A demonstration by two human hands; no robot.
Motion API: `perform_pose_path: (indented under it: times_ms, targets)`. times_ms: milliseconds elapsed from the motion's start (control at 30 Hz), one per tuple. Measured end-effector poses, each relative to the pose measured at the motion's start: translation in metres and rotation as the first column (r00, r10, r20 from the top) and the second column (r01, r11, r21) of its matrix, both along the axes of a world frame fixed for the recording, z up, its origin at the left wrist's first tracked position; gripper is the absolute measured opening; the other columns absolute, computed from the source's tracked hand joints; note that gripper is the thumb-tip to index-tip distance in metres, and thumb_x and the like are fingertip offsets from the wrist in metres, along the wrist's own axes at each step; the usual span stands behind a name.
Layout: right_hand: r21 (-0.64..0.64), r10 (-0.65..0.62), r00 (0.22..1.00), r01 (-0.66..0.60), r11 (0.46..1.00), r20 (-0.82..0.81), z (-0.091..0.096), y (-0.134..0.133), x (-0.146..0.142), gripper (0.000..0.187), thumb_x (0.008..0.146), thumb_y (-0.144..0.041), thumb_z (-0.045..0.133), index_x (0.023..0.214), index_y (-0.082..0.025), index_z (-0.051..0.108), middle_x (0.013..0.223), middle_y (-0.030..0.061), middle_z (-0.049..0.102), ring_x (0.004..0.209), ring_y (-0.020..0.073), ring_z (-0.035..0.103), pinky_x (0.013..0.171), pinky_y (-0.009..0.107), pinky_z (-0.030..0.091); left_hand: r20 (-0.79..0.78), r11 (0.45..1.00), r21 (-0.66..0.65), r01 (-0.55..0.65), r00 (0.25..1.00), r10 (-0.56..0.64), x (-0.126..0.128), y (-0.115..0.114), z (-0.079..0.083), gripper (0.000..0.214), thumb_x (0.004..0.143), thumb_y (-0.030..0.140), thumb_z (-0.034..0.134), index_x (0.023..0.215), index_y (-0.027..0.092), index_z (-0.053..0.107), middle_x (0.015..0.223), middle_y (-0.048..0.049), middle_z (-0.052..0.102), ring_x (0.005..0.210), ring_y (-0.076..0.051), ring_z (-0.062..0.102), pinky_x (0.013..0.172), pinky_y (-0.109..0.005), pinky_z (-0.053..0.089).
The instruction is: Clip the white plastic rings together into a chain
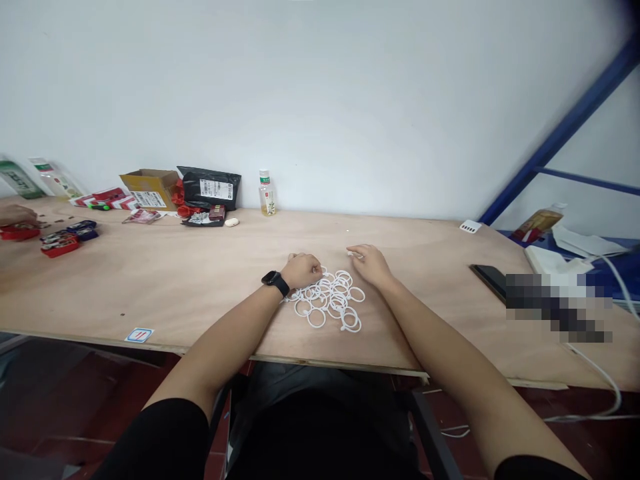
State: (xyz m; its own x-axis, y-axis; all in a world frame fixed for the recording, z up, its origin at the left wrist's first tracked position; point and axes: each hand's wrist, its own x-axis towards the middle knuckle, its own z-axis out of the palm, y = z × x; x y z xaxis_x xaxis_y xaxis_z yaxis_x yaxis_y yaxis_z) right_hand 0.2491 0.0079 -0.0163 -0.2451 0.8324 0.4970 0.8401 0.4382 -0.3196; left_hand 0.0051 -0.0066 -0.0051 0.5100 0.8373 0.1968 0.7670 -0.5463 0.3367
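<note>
Pale wooden bench (435,267), plain white wall (350,100) behind. My left hand (303,271) is curled at the pile's far-left edge; can't tell if it's gripping anything. White rings (327,288) sit heaped between my hands: probably light, stiffish plastic, tangle-prone, so I'd pinch a rim. Right hand (369,264) pinches a small white bit (349,253), clear of the heap.

- Left forearm (235,337) slants forward and inward from the lower left; left hand (300,271) turns inward, fingers curled, grip unclear;
- Right forearm (445,347) reaches in from the lower right; right hand (372,265) points forward and leftward, fingers bent;
- Both hands stand apart.
</note>
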Motion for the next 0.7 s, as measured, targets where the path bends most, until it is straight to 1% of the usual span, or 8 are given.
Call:
perform_pose_path:
  times_ms: [67, 133, 233, 300, 400, 467, 567, 700]
  targets:
    - [0.004, 0.109, 0.992, -0.109, 0.994, -0.062, 0.002, -0.006, -0.009, 0.029, 0.082, -0.018, 0.054, 0.106, -0.02, 0.071, 0.106, 0.0074, 0.071, 0.1, 0.024, 0.061, 0.091, 0.039, 0.046, 0.031, 1.0, 0.016, 0.012, 0.999, -0.012, 0.001, 0.0, 0.001, 0.02, 0.084, 0.034, 0.054, 0.085, 0.022, 0.069, 0.097, -0.0033, 0.071, 0.097, -0.022, 0.061, 0.092, -0.042, 0.033]
    - [0.01, 0.192, 0.975, -0.192, 0.981, -0.112, 0.005, -0.013, -0.019, 0.029, 0.083, -0.02, 0.056, 0.108, -0.02, 0.07, 0.106, 0.0079, 0.071, 0.094, 0.0221, 0.063, 0.088, 0.038, 0.047, 0.091, 0.999, 0.046, 0.014, 0.996, -0.018, 0.001, 0.0, 0.002, 0.022, 0.09, 0.035, 0.048, 0.092, 0.022, 0.067, 0.091, -0.0029, 0.071, 0.094, -0.021, 0.062, 0.094, -0.041, 0.032]
    - [0.013, 0.279, 0.949, -0.28, 0.96, -0.15, 0.008, -0.023, -0.032, 0.029, 0.085, -0.022, 0.055, 0.111, -0.02, 0.068, 0.106, 0.0079, 0.07, 0.087, 0.0195, 0.064, 0.083, 0.035, 0.048, 0.175, 0.993, 0.105, 0.058, 0.982, -0.076, 0.003, -0.001, 0.005, 0.023, 0.094, 0.034, 0.045, 0.097, 0.021, 0.064, 0.085, -0.0021, 0.071, 0.087, -0.018, 0.063, 0.094, -0.038, 0.034]
    - [0.013, 0.314, 0.935, -0.317, 0.948, -0.162, 0.01, -0.027, -0.036, 0.027, 0.087, -0.021, 0.054, 0.109, -0.021, 0.069, 0.101, 0.007, 0.071, 0.086, 0.0186, 0.063, 0.079, 0.032, 0.047, 0.213, 0.984, 0.138, 0.11, 0.967, -0.138, 0.005, -0.002, 0.006, 0.023, 0.095, 0.034, 0.045, 0.097, 0.019, 0.063, 0.084, -0.0026, 0.071, 0.082, -0.017, 0.063, 0.088, -0.033, 0.038]
    - [0.0, 0.334, 0.924, -0.34, 0.94, -0.186, 0.013, -0.031, -0.037, 0.025, 0.087, -0.019, 0.052, 0.103, -0.021, 0.071, 0.093, 0.0056, 0.072, 0.079, 0.0167, 0.062, 0.073, 0.029, 0.046, 0.259, 0.977, 0.154, 0.149, 0.948, -0.185, 0.006, -0.005, 0.008, 0.024, 0.095, 0.033, 0.044, 0.094, 0.018, 0.063, 0.08, -0.0032, 0.07, 0.073, -0.015, 0.062, 0.075, -0.027, 0.042]
    - [-0.026, 0.324, 0.924, -0.336, 0.942, -0.203, 0.015, -0.032, -0.036, 0.025, 0.087, -0.021, 0.053, 0.103, -0.021, 0.071, 0.09, 0.0052, 0.072, 0.074, 0.0155, 0.061, 0.07, 0.027, 0.045, 0.276, 0.976, 0.152, 0.156, 0.942, -0.193, 0.007, -0.007, 0.009, 0.025, 0.095, 0.033, 0.044, 0.093, 0.017, 0.063, 0.077, -0.0029, 0.069, 0.069, -0.015, 0.061, 0.069, -0.025, 0.042]
    - [-0.067, 0.299, 0.927, -0.321, 0.945, -0.225, 0.016, -0.034, -0.035, 0.026, 0.086, -0.024, 0.053, 0.104, -0.02, 0.072, 0.087, 0.0049, 0.072, 0.07, 0.0148, 0.06, 0.068, 0.026, 0.045, 0.279, 0.975, 0.156, 0.158, 0.94, -0.197, 0.007, -0.009, 0.01, 0.025, 0.096, 0.033, 0.044, 0.093, 0.017, 0.063, 0.076, -0.0027, 0.068, 0.068, -0.014, 0.061, 0.066, -0.025, 0.042]
    - [-0.086, 0.274, 0.925, -0.305, 0.948, -0.263, 0.017, -0.036, -0.035, 0.027, 0.084, -0.023, 0.052, 0.099, -0.02, 0.073, 0.086, 0.0043, 0.073, 0.072, 0.0153, 0.062, 0.067, 0.025, 0.045, 0.26, 0.974, 0.155, 0.165, 0.944, -0.201, 0.008, -0.01, 0.01, 0.025, 0.096, 0.033, 0.044, 0.094, 0.017, 0.062, 0.078, -0.0027, 0.069, 0.07, -0.014, 0.062, 0.068, -0.024, 0.043]
